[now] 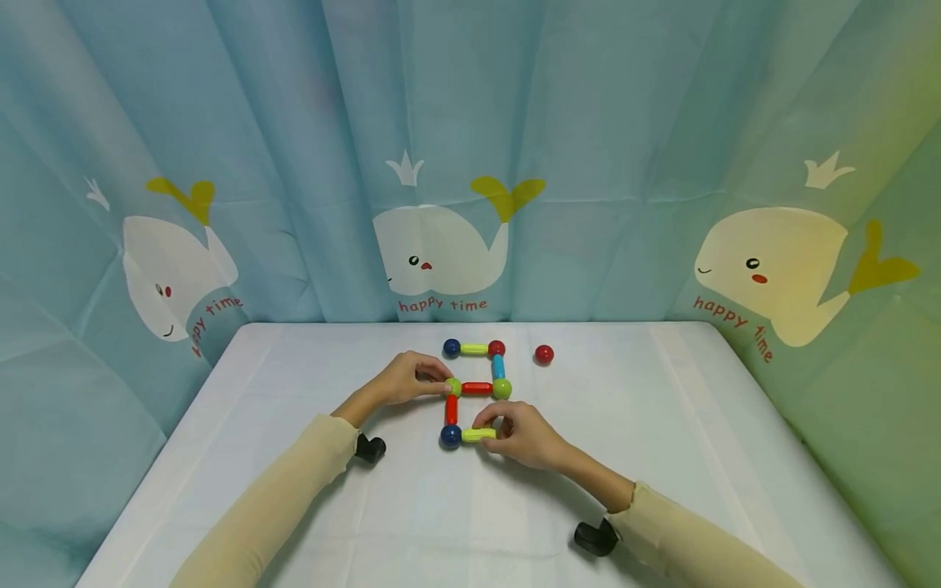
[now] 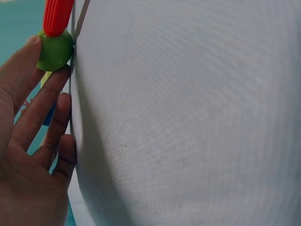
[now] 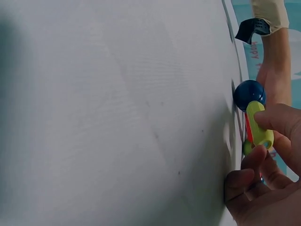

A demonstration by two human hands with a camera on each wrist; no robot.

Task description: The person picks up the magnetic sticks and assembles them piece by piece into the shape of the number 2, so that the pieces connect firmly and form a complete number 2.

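Observation:
On the white table, magnetic balls and rods form an angular chain. My left hand (image 1: 403,378) pinches a green ball (image 2: 55,52) at the chain's left corner, between thumb and fingers. A red rod (image 1: 477,388) runs right from it to another green ball (image 1: 502,389); a second red rod (image 1: 452,410) leads down to a dark blue ball (image 1: 451,436). With thumb and fingers, my right hand (image 1: 525,437) grips a yellow rod (image 3: 257,123), whose far end meets that blue ball. Above, a light blue rod (image 1: 499,367) rises to a red ball (image 1: 496,349).
From that red ball another yellow rod (image 1: 474,349) reaches left to a dark blue ball (image 1: 452,349). A loose red ball (image 1: 544,354) lies right of the chain. Behind the table hangs a blue curtain (image 1: 588,269) with whale prints.

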